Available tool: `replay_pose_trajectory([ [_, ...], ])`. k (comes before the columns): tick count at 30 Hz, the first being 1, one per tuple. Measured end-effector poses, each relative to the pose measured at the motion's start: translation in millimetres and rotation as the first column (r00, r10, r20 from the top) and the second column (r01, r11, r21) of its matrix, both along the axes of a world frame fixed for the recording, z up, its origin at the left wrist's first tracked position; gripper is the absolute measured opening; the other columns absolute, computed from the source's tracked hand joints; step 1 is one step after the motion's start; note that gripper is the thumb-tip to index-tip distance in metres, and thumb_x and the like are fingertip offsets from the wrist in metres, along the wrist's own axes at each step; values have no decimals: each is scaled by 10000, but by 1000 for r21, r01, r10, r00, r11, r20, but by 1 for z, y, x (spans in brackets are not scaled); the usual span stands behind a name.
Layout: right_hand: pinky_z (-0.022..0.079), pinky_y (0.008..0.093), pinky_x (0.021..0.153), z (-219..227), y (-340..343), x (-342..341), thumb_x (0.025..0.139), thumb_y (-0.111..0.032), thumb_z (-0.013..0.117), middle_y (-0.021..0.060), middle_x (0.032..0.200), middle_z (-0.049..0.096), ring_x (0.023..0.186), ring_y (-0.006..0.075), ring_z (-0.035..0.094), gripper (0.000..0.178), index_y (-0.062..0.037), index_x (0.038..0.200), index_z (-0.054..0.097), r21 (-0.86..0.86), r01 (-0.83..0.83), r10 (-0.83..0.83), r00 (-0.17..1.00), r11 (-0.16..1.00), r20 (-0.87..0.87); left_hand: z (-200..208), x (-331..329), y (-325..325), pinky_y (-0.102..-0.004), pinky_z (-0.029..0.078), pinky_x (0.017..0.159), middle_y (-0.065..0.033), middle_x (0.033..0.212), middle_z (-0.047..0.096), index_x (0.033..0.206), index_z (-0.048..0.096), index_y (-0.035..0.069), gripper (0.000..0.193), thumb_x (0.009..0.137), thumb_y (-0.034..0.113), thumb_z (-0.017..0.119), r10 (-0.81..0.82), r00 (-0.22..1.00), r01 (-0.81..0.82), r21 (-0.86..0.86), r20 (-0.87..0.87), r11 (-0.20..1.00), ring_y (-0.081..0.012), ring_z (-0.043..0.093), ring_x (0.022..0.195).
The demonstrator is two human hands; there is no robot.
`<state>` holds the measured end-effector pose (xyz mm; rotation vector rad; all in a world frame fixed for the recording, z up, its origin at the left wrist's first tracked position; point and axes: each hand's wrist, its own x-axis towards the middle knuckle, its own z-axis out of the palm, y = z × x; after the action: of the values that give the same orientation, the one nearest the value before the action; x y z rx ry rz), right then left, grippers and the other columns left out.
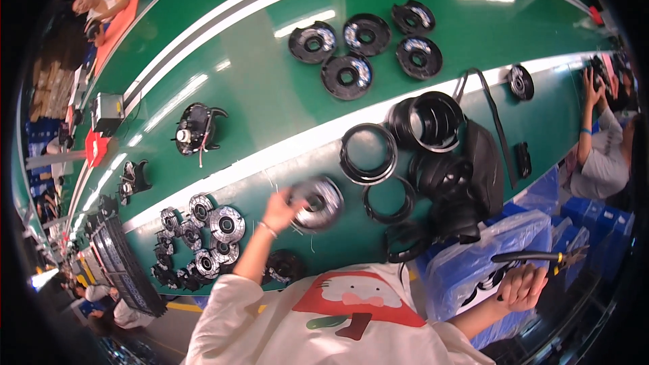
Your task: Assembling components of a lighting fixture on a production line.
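Note:
My left hand (278,211) grips the near-left rim of a round black disc-shaped part (326,204), blurred by motion, with a pale shiny ring and a hub at its centre. It is over the near bench, left of the black rings (368,154). Out to the right, over the blue bins, my right hand (522,287) is closed around a pair of pliers (531,257). One dark handle stands above the fingers, and the jaws point right; the other handle is mostly hidden in the fist. Below my left forearm lies another black round part (284,265), partly hidden.
Several silver-and-black hubs (226,224) cluster at the near left. Black round covers (347,76) lie on the far green belt (257,61), beside a black housing (196,130). Black housings (436,122) crowd the right. Blue plastic-lined bins (527,236) stand below; a co-worker (598,149) sits at far right.

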<state>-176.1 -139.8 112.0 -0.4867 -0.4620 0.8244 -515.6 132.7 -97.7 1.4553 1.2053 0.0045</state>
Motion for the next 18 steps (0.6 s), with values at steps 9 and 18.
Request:
replay_pose_trajectory([
  [9, 232, 225, 355, -18, 49, -43, 844, -225, 489, -4, 431, 371, 329, 88, 297, 370, -44, 521, 500, -70, -302, 303, 953, 951, 6, -34, 121, 167, -348, 471, 740, -183, 869, 608, 991, 537, -16, 465, 640, 243, 699, 455, 890, -377, 587, 16, 717, -310, 601, 796],
  [18, 198, 226, 309, -56, 115, -90, 802, -248, 570, 27, 386, 363, 286, 91, 268, 402, 46, 551, 460, -179, -657, 616, 751, 732, -239, 80, 102, 28, -345, 372, 873, -123, 1170, 466, 1236, 354, 26, 483, 897, 367, 384, 320, 812, -364, -5, 488, 931, -232, 447, 1076],
])
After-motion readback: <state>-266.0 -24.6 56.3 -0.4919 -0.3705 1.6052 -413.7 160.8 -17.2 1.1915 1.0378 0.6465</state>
